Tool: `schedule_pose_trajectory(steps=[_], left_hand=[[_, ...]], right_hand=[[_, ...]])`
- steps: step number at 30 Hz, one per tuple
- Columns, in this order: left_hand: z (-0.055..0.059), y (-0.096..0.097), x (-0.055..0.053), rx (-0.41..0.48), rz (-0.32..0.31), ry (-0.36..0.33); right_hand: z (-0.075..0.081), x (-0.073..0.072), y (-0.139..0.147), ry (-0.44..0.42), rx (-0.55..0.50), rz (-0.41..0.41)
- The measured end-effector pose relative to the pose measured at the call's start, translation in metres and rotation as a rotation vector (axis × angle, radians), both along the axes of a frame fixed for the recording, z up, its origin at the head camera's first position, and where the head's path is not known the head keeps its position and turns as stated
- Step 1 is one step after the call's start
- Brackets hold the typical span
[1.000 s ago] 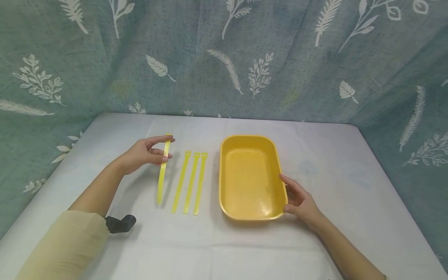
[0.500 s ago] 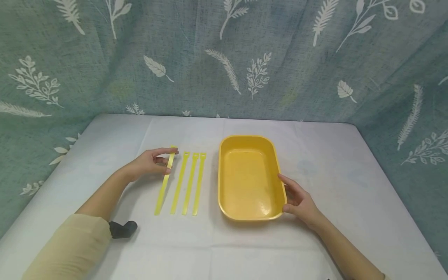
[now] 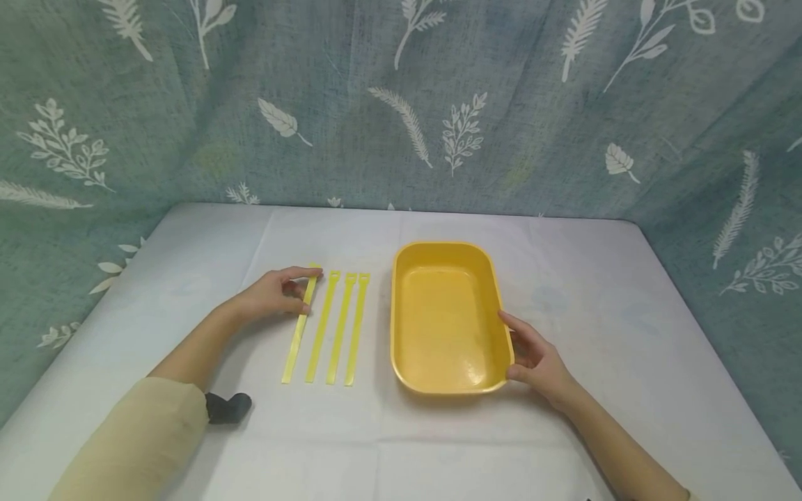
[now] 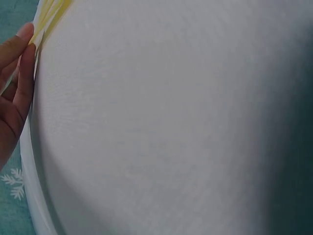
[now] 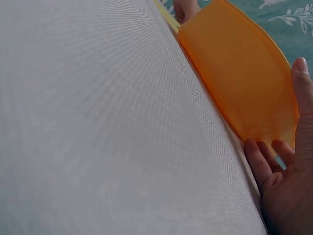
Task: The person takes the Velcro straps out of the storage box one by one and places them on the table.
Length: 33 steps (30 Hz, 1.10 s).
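Observation:
In the head view my left hand point(image 3: 272, 296) holds a yellow strap point(image 3: 294, 348) between thumb and fingers. The strap lies along the table, its far end partly covered by a finger. Just right of it, three like yellow straps point(image 3: 320, 330) with slotted far ends lie side by side. In the left wrist view, thumb and fingertips meet at the strap. On the right stands a yellow rectangular tray point(image 3: 432, 320) with nothing in it. My right hand point(image 3: 541, 362) holds the tray's right side near its front corner, fingers against the outer wall point(image 5: 244, 73).
A white cloth covers the table point(image 3: 301, 452). Behind and beside it hangs a green-blue curtain point(image 3: 351, 139) with white leaf prints. A black device point(image 3: 228, 408) shows at the left wrist, by the beige sleeve point(image 3: 138, 442).
My left hand has lowered the strap onto the table and shifted it slightly right, beside the other three. The right hand and the tray stay where they were.

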<state>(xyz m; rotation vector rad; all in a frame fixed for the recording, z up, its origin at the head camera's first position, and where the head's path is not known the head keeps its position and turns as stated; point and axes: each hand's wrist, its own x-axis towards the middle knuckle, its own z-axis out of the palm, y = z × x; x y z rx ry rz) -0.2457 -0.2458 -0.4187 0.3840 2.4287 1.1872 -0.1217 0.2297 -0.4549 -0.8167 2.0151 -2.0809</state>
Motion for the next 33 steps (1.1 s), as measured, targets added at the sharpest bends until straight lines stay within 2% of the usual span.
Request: schedule_pose_trajectory(steps=[3, 7, 11, 17, 26, 33], left_hand=[[-0.001, 0.002, -0.001, -0.009, -0.022, 0.021], [-0.002, 0.004, 0.0, -0.05, -0.044, 0.095], [-0.003, 0.006, 0.001, -0.075, -0.031, 0.141], [-0.004, 0.008, 0.002, -0.118, 0.023, 0.149], [-0.001, 0.007, 0.004, -0.146, 0.078, 0.117], [0.006, 0.01, 0.013, -0.082, 0.1, 0.111]], right_hand=[[0.0, 0.0, 0.0, -0.006, -0.003, 0.004], [-0.001, 0.0, 0.0, -0.002, 0.0, 0.004], [-0.003, 0.0, 0.001, 0.002, -0.002, -0.002], [-0.002, -0.001, 0.002, -0.008, -0.008, 0.002], [-0.001, 0.0, 0.001, 0.005, -0.008, -0.005], [0.0, -0.001, 0.001, 0.005, -0.054, 0.002]])
